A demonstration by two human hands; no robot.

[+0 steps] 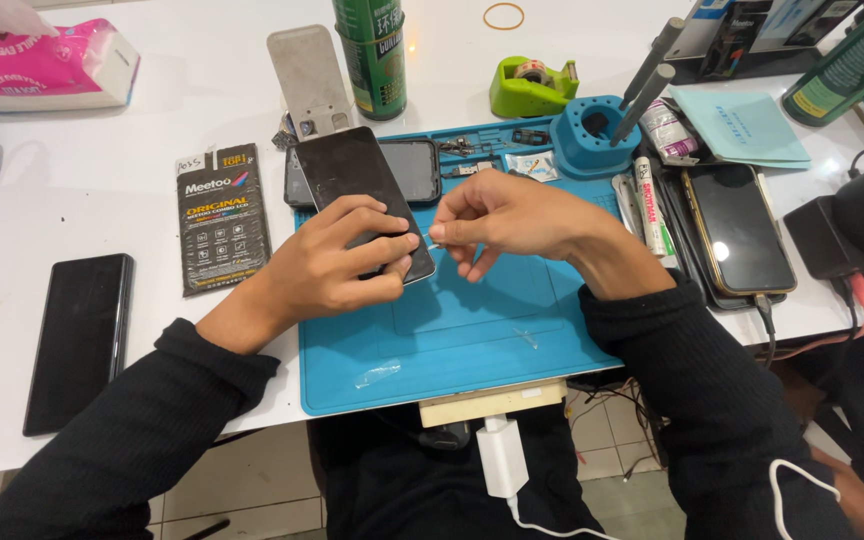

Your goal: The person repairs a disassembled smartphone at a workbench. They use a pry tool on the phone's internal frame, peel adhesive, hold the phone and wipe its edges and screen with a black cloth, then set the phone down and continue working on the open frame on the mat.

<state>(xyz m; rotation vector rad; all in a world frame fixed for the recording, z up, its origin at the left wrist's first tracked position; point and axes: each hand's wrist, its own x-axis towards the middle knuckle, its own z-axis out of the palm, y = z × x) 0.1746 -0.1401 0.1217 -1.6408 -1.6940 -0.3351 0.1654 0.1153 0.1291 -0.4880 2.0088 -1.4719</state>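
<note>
My left hand (337,265) grips a black phone screen panel (352,175) by its near end, tilted up over the blue work mat (472,330). At the panel's near right corner, my right hand (497,215) pinches a small thin clear strip (435,243) between thumb and forefinger. Behind the panel, a second dark phone body (414,168) lies flat on the mat. Small loose parts (472,155) sit at the mat's far edge.
A black phone (80,340) lies at left, beside a dark flat package (220,215). At right sit another phone (739,228), a glue tube (649,205) and a charger hub (857,230). Green cans (372,55), a green tape dispenser (530,88) and a blue tool holder (592,135) stand behind.
</note>
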